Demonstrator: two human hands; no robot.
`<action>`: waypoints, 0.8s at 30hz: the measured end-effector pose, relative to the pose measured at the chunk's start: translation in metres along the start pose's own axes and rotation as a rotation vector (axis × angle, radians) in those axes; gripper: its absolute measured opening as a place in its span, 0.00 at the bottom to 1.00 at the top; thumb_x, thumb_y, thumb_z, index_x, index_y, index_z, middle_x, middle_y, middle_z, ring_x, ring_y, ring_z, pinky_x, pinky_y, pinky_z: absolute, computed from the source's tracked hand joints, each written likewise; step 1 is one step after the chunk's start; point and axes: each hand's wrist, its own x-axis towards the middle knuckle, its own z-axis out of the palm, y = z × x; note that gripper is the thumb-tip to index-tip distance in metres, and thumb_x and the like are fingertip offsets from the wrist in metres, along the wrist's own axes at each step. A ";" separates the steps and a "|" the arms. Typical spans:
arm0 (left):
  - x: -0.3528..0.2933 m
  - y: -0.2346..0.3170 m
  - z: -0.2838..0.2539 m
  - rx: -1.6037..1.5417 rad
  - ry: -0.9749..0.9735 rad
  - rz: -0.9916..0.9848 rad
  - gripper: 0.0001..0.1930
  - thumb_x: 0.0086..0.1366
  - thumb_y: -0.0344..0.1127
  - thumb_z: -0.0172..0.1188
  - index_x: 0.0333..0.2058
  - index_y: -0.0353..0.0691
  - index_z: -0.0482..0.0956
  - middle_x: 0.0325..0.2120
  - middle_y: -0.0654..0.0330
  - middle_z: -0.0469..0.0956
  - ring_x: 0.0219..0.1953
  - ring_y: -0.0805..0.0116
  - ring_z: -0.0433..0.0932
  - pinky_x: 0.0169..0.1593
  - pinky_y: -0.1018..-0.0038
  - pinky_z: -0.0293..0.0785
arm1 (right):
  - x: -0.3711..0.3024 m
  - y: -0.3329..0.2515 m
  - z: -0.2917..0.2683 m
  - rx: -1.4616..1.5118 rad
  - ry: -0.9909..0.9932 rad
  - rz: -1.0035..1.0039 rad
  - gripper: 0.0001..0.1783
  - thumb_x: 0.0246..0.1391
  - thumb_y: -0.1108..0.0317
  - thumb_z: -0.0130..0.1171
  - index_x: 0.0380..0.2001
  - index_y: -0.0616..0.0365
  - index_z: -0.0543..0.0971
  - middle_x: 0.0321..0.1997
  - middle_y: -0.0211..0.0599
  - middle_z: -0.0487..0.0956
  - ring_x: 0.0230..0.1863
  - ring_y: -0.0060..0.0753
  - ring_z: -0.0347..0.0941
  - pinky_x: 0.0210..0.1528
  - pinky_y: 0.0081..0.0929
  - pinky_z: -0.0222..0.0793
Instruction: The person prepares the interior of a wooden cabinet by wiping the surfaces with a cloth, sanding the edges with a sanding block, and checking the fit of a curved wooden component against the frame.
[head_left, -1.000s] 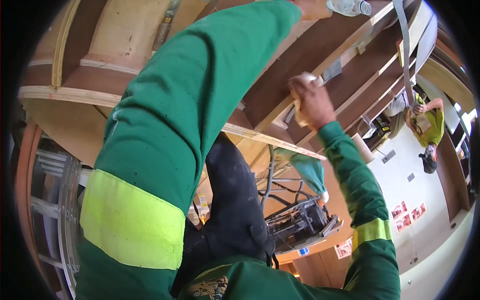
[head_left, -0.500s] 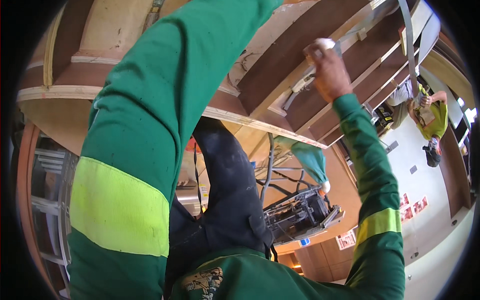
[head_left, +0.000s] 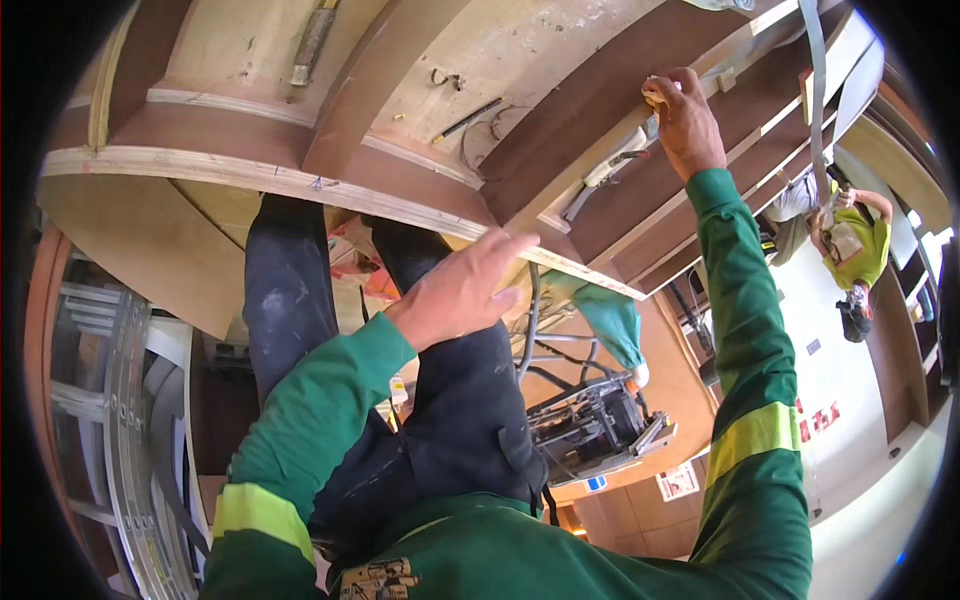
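My right hand (head_left: 690, 130) is closed, its fingertips pinching a small pale wad (head_left: 660, 92) whose kind I cannot make out. It is above a narrow bay of the brown-faced wooden frame (head_left: 560, 120). Just below that hand, a light-coloured slim tool (head_left: 612, 165) lies along a divider. My left hand (head_left: 462, 290) holds nothing, its fingers stretched out beside the frame's pale plywood edge (head_left: 330, 190), over my dark trousers. Whether the fingertips touch that edge I cannot tell.
In the frame's bays are a flat metal-ended tool (head_left: 313, 45), a thin black stick (head_left: 468, 118) and wire. A ladder (head_left: 125, 420) stands at the left. A black machine (head_left: 590, 430) and a teal bag (head_left: 610, 320) are near my legs. A person in a yellow-green shirt (head_left: 862, 240) is at right.
My left arm has come down and back from across the frame, uncovering the bays and bringing the left hand into full view. My right hand has moved slightly right, still gripping the pale wad.
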 end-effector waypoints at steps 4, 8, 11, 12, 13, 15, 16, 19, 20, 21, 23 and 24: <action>0.009 -0.023 0.008 0.271 -0.345 -0.154 0.35 0.60 0.31 0.64 0.67 0.41 0.67 0.54 0.45 0.73 0.57 0.43 0.75 0.59 0.55 0.74 | -0.041 -0.037 0.052 -0.005 -0.046 -0.173 0.20 0.48 0.85 0.53 0.43 0.54 0.82 0.54 0.42 0.78 0.58 0.52 0.76 0.58 0.46 0.75; 0.020 -0.046 0.001 0.226 -0.308 -0.175 0.34 0.59 0.31 0.62 0.66 0.40 0.68 0.54 0.44 0.73 0.57 0.41 0.76 0.61 0.54 0.73 | -0.026 -0.016 0.027 -0.061 -0.199 -0.131 0.18 0.49 0.83 0.55 0.42 0.55 0.83 0.54 0.41 0.80 0.58 0.47 0.77 0.58 0.45 0.76; 0.021 -0.066 -0.007 0.179 -0.328 -0.113 0.34 0.59 0.31 0.61 0.66 0.40 0.68 0.56 0.42 0.74 0.57 0.41 0.76 0.62 0.56 0.73 | 0.004 0.002 0.001 0.035 -0.132 0.032 0.18 0.52 0.83 0.54 0.42 0.52 0.85 0.49 0.45 0.83 0.51 0.54 0.81 0.54 0.45 0.78; 0.019 -0.067 -0.008 0.163 -0.346 -0.086 0.34 0.59 0.32 0.61 0.66 0.39 0.68 0.57 0.41 0.75 0.57 0.42 0.77 0.62 0.57 0.73 | -0.003 -0.002 0.013 0.011 -0.127 0.068 0.19 0.53 0.82 0.54 0.43 0.52 0.85 0.50 0.45 0.83 0.51 0.55 0.81 0.54 0.46 0.77; 0.013 -0.065 -0.011 0.159 -0.374 -0.158 0.34 0.58 0.31 0.60 0.66 0.41 0.69 0.55 0.41 0.77 0.56 0.42 0.78 0.61 0.56 0.74 | -0.019 -0.061 0.019 -0.062 -0.207 0.165 0.19 0.53 0.81 0.53 0.44 0.51 0.85 0.52 0.44 0.82 0.53 0.55 0.80 0.56 0.47 0.77; 0.024 -0.065 -0.022 0.166 -0.433 -0.225 0.34 0.56 0.30 0.59 0.65 0.43 0.72 0.52 0.41 0.80 0.54 0.43 0.79 0.60 0.55 0.74 | -0.037 -0.044 0.050 -0.002 -0.216 -0.222 0.16 0.52 0.78 0.57 0.43 0.52 0.84 0.48 0.41 0.82 0.53 0.52 0.80 0.55 0.44 0.77; 0.025 -0.068 -0.028 0.167 -0.455 -0.270 0.34 0.55 0.30 0.59 0.65 0.45 0.73 0.50 0.41 0.81 0.54 0.43 0.80 0.59 0.55 0.75 | -0.032 -0.057 0.044 0.008 -0.304 -0.310 0.16 0.51 0.78 0.58 0.43 0.52 0.84 0.46 0.40 0.81 0.53 0.50 0.80 0.55 0.42 0.77; 0.024 -0.049 -0.051 0.130 -0.411 -0.293 0.33 0.54 0.30 0.57 0.63 0.47 0.76 0.49 0.42 0.83 0.53 0.42 0.81 0.57 0.55 0.76 | 0.005 -0.005 0.001 -0.028 -0.155 -0.099 0.15 0.52 0.81 0.57 0.40 0.56 0.85 0.38 0.45 0.82 0.46 0.49 0.81 0.50 0.41 0.77; 0.019 -0.049 -0.051 0.138 -0.423 -0.278 0.33 0.55 0.31 0.57 0.63 0.47 0.76 0.49 0.42 0.82 0.53 0.43 0.81 0.57 0.55 0.76 | 0.016 0.006 -0.014 -0.052 -0.062 -0.071 0.14 0.53 0.83 0.55 0.40 0.58 0.84 0.37 0.45 0.82 0.44 0.49 0.81 0.47 0.39 0.78; 0.021 -0.052 -0.052 0.132 -0.380 -0.222 0.32 0.56 0.33 0.57 0.63 0.47 0.76 0.49 0.41 0.83 0.53 0.43 0.81 0.57 0.55 0.76 | 0.005 -0.005 -0.004 -0.022 -0.056 -0.031 0.14 0.53 0.83 0.55 0.40 0.58 0.84 0.38 0.46 0.82 0.45 0.49 0.81 0.48 0.39 0.77; 0.021 -0.058 -0.048 0.087 -0.432 -0.272 0.31 0.56 0.34 0.56 0.62 0.47 0.77 0.50 0.42 0.82 0.54 0.43 0.80 0.57 0.56 0.76 | -0.032 -0.036 0.038 0.047 -0.146 0.029 0.16 0.52 0.82 0.57 0.42 0.55 0.84 0.41 0.46 0.82 0.49 0.51 0.80 0.53 0.42 0.77; 0.027 -0.061 -0.047 0.145 -0.431 -0.260 0.31 0.56 0.34 0.56 0.62 0.48 0.77 0.50 0.43 0.82 0.54 0.42 0.80 0.57 0.56 0.76 | -0.049 -0.038 0.063 0.017 -0.106 -0.074 0.17 0.50 0.82 0.57 0.42 0.55 0.84 0.41 0.46 0.82 0.50 0.52 0.79 0.55 0.44 0.76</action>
